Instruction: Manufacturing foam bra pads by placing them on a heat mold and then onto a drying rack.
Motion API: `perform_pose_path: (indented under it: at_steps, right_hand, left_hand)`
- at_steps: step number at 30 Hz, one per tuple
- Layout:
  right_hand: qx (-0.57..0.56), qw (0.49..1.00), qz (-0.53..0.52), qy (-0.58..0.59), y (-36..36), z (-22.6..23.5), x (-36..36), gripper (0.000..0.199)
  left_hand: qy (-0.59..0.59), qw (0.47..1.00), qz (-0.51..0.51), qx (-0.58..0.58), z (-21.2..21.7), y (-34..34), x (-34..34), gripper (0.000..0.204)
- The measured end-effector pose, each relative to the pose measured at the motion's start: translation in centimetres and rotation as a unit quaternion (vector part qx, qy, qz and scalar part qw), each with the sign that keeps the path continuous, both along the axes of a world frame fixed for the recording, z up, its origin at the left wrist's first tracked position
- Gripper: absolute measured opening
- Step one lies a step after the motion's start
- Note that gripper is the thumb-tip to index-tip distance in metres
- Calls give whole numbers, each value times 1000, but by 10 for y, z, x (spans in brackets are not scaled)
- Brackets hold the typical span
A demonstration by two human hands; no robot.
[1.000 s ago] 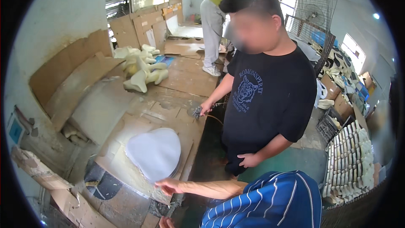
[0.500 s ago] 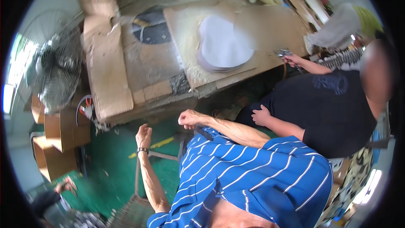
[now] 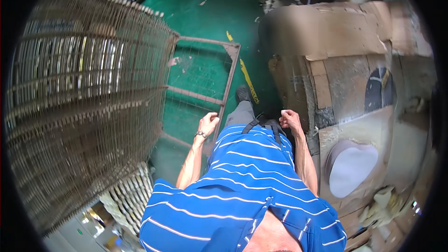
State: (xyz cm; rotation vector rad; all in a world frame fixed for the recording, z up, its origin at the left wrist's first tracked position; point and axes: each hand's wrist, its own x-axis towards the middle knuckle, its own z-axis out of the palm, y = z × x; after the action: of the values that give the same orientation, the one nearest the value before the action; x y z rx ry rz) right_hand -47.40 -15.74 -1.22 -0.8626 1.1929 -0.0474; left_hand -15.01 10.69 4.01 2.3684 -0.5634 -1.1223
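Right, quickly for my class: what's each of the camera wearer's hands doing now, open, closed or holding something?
Left hand: partly open, loosely curled, nothing visible in it.
Right hand: also partly open and curled, no held object visible.

Left hand (image 3: 207,123): fingers curled, bracelet (image 3: 201,134) at wrist, near brown metal frame (image 3: 195,94) beside wire rack (image 3: 93,65). Right hand (image 3: 290,120): fingers curled, near desk (image 3: 347,81). On desk: white rounded piece (image 3: 353,170), atop cardboard sheet (image 3: 333,133); dark oval patch (image 3: 374,94). Floor (image 3: 205,9): green, yellow strip (image 3: 248,81). Shirt (image 3: 261,172): blue, white-striped, worn.
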Motion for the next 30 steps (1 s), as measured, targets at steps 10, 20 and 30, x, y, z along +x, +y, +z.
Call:
perform_pose_path:
  at_steps: [10, 20, 30]
  right_hand:
    - [37, 994, 36, 96, -21, -30, 12, 14]
    - [3, 987, -92, 129, -14, -40, 60, 10]
    - [-53, 975, -159, 144, -55, -44, 56, 15]
  left_hand:
    - [38, 987, 157, -1, -54, 31, 28, 44]
    - [35, 997, 41, -55, -59, -46, 141, 40]
    - [-302, 662, -263, -633, 413, -205, 235, 60]
